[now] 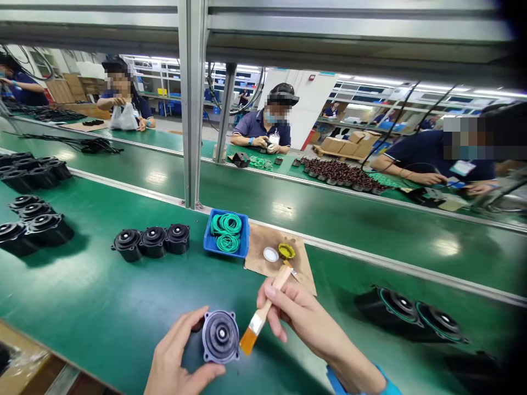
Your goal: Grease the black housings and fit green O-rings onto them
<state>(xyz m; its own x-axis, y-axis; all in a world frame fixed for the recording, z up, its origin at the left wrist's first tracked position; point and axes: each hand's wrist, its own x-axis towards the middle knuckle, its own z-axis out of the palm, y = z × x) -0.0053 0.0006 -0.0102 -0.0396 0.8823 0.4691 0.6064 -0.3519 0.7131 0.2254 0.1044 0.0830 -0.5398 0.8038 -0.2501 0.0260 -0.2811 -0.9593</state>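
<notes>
My left hand (181,356) grips a round black motor housing (221,336) by its left side, thumb below and fingers above, its ringed face turned up toward me. In my right hand (294,310) is a paintbrush (264,310) with a wooden handle and orange bristles, held between thumb and fingers. The bristle tip points down, close to the housing's right rim; whether it touches cannot be made out. Beyond my hands, a blue bin (226,253) holds green rubber rings (228,224). Right of it lies a stained cardboard sheet (257,236) with a yellow lid (286,250) and a white lid (270,254).
Three black housings (153,239) stand in a row left of the bin, with more housings (41,222) at far left. Two housings fitted with green rings (411,312) stand at right. A metal post (191,109) rises behind the bin. Co-workers (263,129) sit across the conveyor.
</notes>
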